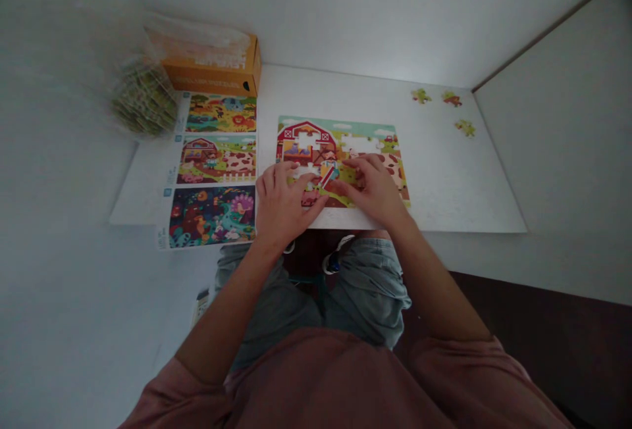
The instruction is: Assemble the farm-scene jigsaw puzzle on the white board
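A partly assembled farm jigsaw puzzle (pixel 353 197) lies in front of me, with a red barn, a farmer and a spotted cow on it. White gaps show in the barn, near its lower left and at the upper right. A loose puzzle piece (pixel 327 177) with a red and white stripe sits tilted over the middle, between my hands. My right hand (pixel 378 192) is bent over the puzzle, its thumb against that piece. Over the lower left of the puzzle, my left hand (pixel 281 204) has its fingers apart, thumb and index close to the piece.
Several printed picture cards (pixel 217 159) form a column at left. Behind them stands an orange puzzle box (pixel 214 80), beside a clear bag of green pieces (pixel 145 100). Three loose puzzle pieces (pixel 451 99) lie at the far right of the white table (pixel 459 179).
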`<state>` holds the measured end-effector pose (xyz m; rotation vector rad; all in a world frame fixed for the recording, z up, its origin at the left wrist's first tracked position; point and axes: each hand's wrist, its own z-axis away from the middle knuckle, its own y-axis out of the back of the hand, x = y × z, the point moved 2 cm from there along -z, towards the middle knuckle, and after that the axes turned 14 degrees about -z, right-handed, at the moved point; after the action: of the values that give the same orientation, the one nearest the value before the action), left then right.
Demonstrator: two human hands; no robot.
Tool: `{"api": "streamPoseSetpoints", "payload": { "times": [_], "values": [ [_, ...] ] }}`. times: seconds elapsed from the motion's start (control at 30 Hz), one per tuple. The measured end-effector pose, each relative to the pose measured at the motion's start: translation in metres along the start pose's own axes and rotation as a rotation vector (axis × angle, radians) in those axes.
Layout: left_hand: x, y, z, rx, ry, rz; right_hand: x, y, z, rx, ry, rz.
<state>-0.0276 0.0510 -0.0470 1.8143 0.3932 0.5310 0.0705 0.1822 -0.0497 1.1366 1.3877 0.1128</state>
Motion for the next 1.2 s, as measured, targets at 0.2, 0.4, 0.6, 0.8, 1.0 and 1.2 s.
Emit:
{"api": "streamPoseSetpoints", "payload": {
  "times": [0.2,0.4,0.6,0.8,1.0,1.2],
  "values": [
    [-0.001,-0.003,0.001,-0.003,-0.011,0.006,-0.005,-0.014,0.008,0.023,0.028,0.099],
    [-0.003,-0.005,0.001,0.004,0.019,0.032,-0.002,-0.016,0.008,0.0,0.054,0.08],
    [-0.005,-0.006,-0.001,0.0,0.041,0.085,-0.005,-0.017,0.005,-0.016,0.065,0.055],
    [-0.011,-0.01,-0.002,-0.002,0.085,0.079,-0.008,-0.021,0.004,-0.011,0.071,0.066],
    [-0.014,-0.012,-0.002,0.004,0.084,0.068,-0.012,-0.023,0.009,-0.043,0.072,0.083],
    [-0.016,-0.011,-0.002,0.034,0.131,0.054,-0.014,-0.022,0.013,-0.104,0.094,0.072]
  ]
}}
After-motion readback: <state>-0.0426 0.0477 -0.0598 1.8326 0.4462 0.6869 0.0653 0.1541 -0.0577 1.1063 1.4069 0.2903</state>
